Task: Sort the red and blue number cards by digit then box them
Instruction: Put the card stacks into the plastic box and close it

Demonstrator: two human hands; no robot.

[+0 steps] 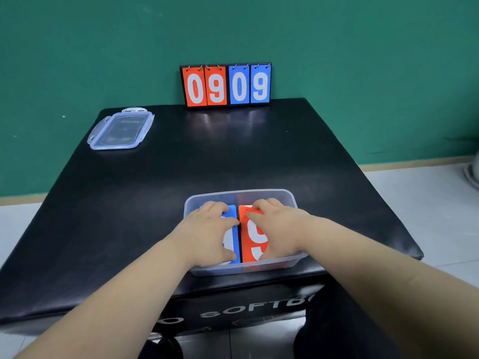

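Number cards (247, 224) fill the clear box (292, 203) at lower centre: the left hand (207, 234) curls fingers and thumb round the blue stack (234, 237), the right hand (281, 229) round the red stack (249, 255), showing 9. The lid (120, 130) lies upper left; the scoreboard (225, 85) at top centre reads 0909; the table (129, 203) reads SOFTB on its front.

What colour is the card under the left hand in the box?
Blue with a white digit; the card lies under the left hand, head view.
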